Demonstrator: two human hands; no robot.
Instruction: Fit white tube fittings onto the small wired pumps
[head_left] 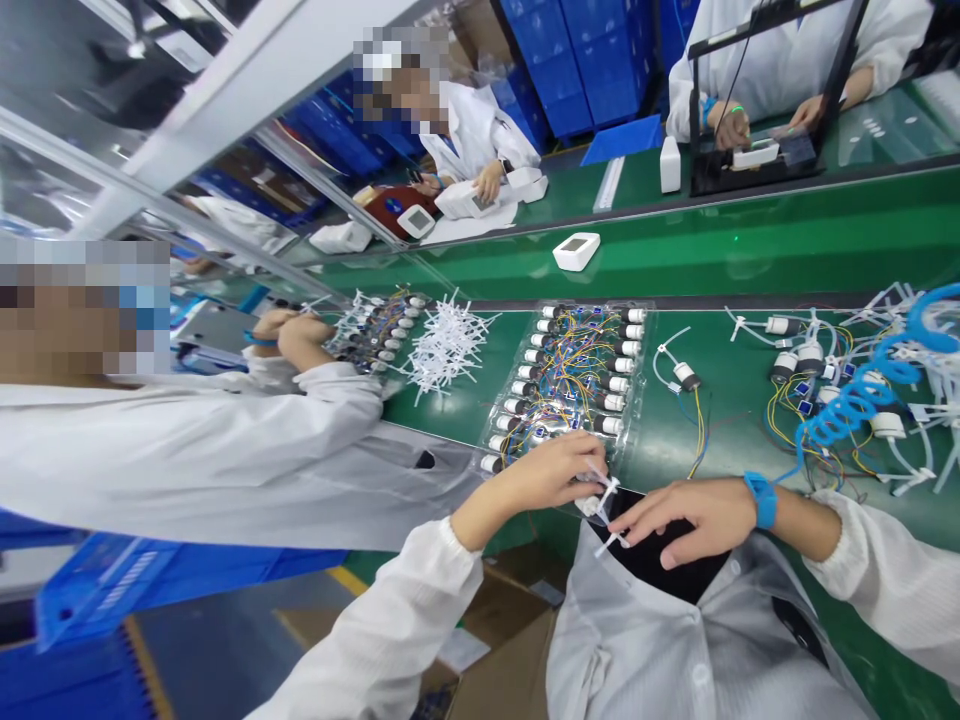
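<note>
Near the table's front edge, my left hand [559, 474] is closed around a piece of thin white tubing with a T-shaped connector [611, 492]. A white cylindrical part [588, 506] shows just under its fingers. My right hand [694, 518] reaches in from the right with fingers stretched out. Its fingertips touch or nearly touch the tubing's lower end, and its thumb stands apart. Just beyond my left hand lies a clear plastic tray [646, 345] with two columns of small black-and-white motors [611, 402] and yellow and blue wires.
One motor with a tube [685, 376] lies right of the tray. Farther right is a pile of wired motors [810, 357], crossed by a coiled blue cord [847, 405] from my wrist strap. White tubes [446, 345] are heaped left. A co-worker's sleeve [330, 395] is close by.
</note>
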